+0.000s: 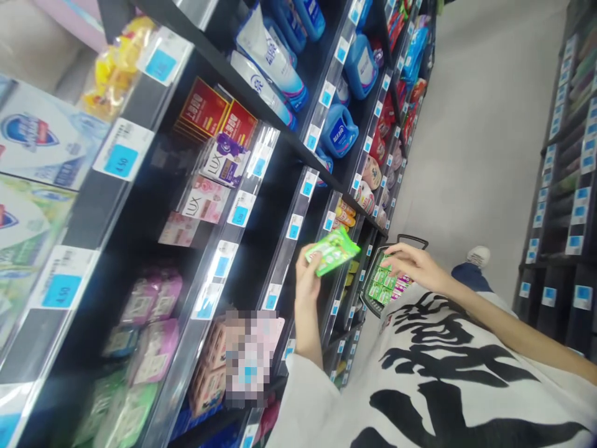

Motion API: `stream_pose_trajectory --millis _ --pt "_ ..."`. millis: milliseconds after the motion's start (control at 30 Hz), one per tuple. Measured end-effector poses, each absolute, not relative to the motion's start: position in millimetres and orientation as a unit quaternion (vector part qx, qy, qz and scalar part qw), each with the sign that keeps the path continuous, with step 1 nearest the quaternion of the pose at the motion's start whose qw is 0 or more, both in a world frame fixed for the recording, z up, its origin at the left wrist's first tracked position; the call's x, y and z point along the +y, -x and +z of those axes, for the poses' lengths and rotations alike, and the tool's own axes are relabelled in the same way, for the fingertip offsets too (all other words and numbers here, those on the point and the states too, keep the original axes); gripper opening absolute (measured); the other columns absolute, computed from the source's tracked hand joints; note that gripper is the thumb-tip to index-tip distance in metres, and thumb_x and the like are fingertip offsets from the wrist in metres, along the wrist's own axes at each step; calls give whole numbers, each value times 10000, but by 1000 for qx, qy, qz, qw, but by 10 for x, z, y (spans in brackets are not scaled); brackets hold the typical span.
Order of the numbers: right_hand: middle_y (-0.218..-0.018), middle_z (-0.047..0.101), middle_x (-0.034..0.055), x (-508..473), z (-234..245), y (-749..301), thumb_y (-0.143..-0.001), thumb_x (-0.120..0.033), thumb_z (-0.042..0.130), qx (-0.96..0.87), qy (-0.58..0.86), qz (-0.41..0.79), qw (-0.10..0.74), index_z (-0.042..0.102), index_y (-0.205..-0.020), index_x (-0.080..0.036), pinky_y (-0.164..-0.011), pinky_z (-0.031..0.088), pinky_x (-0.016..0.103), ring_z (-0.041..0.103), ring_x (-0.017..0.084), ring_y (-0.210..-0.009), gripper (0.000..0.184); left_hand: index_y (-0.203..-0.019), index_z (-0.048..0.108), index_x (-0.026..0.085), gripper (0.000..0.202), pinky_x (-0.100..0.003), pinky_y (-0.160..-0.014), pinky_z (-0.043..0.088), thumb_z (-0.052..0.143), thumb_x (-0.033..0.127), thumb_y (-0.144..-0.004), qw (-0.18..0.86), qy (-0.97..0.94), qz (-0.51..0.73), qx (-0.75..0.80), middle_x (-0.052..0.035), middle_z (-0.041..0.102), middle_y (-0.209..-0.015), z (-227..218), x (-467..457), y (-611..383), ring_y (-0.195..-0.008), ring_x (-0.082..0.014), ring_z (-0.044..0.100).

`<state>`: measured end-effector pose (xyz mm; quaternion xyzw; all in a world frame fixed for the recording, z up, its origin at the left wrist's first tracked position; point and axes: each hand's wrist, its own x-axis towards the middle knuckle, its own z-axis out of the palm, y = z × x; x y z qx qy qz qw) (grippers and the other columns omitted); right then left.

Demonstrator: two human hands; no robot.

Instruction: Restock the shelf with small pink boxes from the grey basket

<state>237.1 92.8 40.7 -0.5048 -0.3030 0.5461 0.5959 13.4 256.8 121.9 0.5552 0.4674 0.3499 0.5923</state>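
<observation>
A small bright green packet [336, 252] with a white label is in my left hand [308, 272], pinched at one end between thumb and fingers. The writing on the packet is too blurred to read. My right hand [417, 266] is loosely spread over the shopping basket [373, 306], with nothing visible in it. Inside the basket lie several green packs [381, 285] and several purple-pink packs [401, 285], partly behind my right hand and shirt.
Dark shelves run along my left, holding LUX soap boxes [205, 199], red boxes [204, 109] and blue detergent bottles [339, 130]. Price tags [122, 152] line the shelf edges. Another shelf row [559, 155] stands across the grey aisle floor [476, 124].
</observation>
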Motion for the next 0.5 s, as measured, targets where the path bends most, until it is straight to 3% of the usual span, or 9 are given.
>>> stream_pose_trajectory --millis 133,300,500 --pt "-960 801 114 834 251 -2548 -745 -712 777 -281 521 533 604 688 -965 -215 -651 595 351 760 246 -734 551 -1157 597 247 546 -309 -882 557 836 541 -764 521 -570 445 454 -49 718 -1173 1527 3147 -75 -1041 -194 712" --pt "-919 789 130 610 134 -2686 -689 -769 781 -221 551 529 606 708 -904 -225 -663 605 383 751 260 -724 589 -1160 536 191 427 -372 -992 539 729 489 -922 482 -590 482 434 -59 723 -1138 1777 3755 -75 -1110 -192 675" --pt "-851 773 107 420 -219 -2704 -683 -753 776 -158 582 490 629 739 -824 -269 -581 608 370 734 267 -691 506 -1163 535 160 174 -433 -1070 516 558 290 -1050 437 -582 468 502 -65 706 -1165 1834 4352 -238 -1133 -178 650"
